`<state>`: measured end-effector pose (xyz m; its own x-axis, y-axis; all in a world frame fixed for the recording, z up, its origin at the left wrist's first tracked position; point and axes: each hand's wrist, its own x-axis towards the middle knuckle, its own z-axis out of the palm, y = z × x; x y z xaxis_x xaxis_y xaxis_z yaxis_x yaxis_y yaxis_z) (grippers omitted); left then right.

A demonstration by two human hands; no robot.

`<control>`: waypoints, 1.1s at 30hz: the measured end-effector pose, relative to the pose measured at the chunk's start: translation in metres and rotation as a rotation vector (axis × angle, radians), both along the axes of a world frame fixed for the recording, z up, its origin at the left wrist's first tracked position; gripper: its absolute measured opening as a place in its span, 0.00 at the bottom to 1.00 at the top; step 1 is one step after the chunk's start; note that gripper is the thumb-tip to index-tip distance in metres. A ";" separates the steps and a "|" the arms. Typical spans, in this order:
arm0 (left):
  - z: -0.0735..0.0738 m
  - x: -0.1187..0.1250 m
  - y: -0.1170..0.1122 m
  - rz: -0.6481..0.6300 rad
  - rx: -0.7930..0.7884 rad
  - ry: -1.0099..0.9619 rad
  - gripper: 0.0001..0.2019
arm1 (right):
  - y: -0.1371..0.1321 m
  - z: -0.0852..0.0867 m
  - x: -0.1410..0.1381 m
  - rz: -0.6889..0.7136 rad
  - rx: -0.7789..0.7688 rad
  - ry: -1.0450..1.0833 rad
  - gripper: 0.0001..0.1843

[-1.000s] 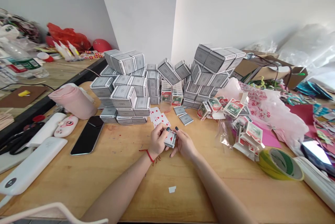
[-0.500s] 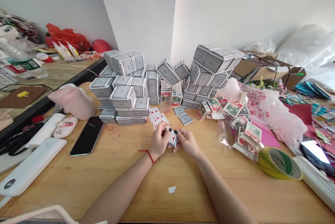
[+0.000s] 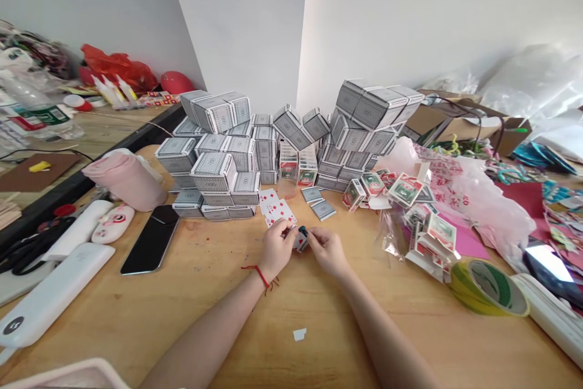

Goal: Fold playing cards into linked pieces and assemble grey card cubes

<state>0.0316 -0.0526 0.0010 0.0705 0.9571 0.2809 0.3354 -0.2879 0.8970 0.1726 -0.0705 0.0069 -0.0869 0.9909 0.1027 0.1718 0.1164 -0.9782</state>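
Both my hands meet over the middle of the wooden table (image 3: 273, 340). My left hand (image 3: 277, 249), with a red string at the wrist, and my right hand (image 3: 327, 249) are both closed on a small pack of playing cards (image 3: 300, 238) held between them. Just beyond lie a few face-up red cards (image 3: 276, 207) and two face-down cards (image 3: 319, 202). Behind these rises a heap of several grey patterned card boxes (image 3: 218, 164).
A black phone (image 3: 152, 239), white power banks (image 3: 54, 289) and a pink roll (image 3: 127, 178) lie at the left. Right of my hands are small card packs (image 3: 401, 189), plastic wrap, a pink bag (image 3: 478, 201) and a yellow tape roll (image 3: 487, 286). A paper scrap (image 3: 299, 334) lies near me.
My hands have drawn closer together around the pack and turned it, so less of it shows. The view has tilted down slightly.
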 end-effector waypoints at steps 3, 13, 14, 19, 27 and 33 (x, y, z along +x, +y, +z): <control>0.001 0.001 -0.002 0.024 0.016 0.009 0.12 | 0.001 -0.001 -0.001 -0.004 -0.036 0.020 0.17; 0.005 0.003 -0.007 0.101 0.137 0.147 0.12 | 0.003 -0.006 -0.006 -0.013 -0.117 0.091 0.18; 0.004 0.003 -0.006 0.104 0.124 0.151 0.12 | 0.002 -0.006 -0.007 -0.017 -0.119 0.096 0.17; 0.003 0.002 -0.004 0.039 0.044 0.096 0.09 | 0.000 -0.008 -0.009 -0.044 -0.091 0.028 0.16; 0.008 0.000 0.002 -0.056 -0.239 -0.239 0.11 | 0.000 -0.005 -0.005 -0.035 -0.007 -0.112 0.15; 0.007 0.000 0.006 -0.086 -0.316 -0.308 0.15 | 0.003 -0.009 -0.006 -0.041 -0.067 -0.008 0.17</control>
